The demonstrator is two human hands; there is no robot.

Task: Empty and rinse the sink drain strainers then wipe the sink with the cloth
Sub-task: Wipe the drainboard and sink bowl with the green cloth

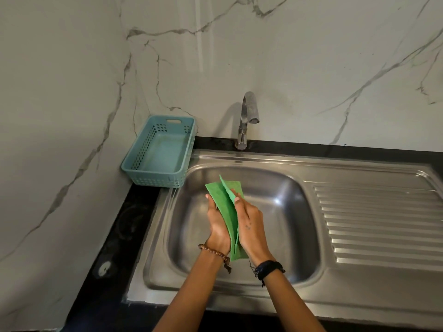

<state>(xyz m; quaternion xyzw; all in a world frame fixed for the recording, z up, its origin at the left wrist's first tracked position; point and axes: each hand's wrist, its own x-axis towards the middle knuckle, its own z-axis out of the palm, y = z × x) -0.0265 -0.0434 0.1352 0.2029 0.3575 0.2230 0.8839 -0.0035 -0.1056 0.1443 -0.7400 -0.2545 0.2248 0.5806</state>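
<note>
Pressing cloth (227, 212) between both hands

no readable text, labels, or numbers

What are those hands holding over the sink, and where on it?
A green cloth, folded lengthwise, pressed between the left hand and right hand along its middle.
</note>
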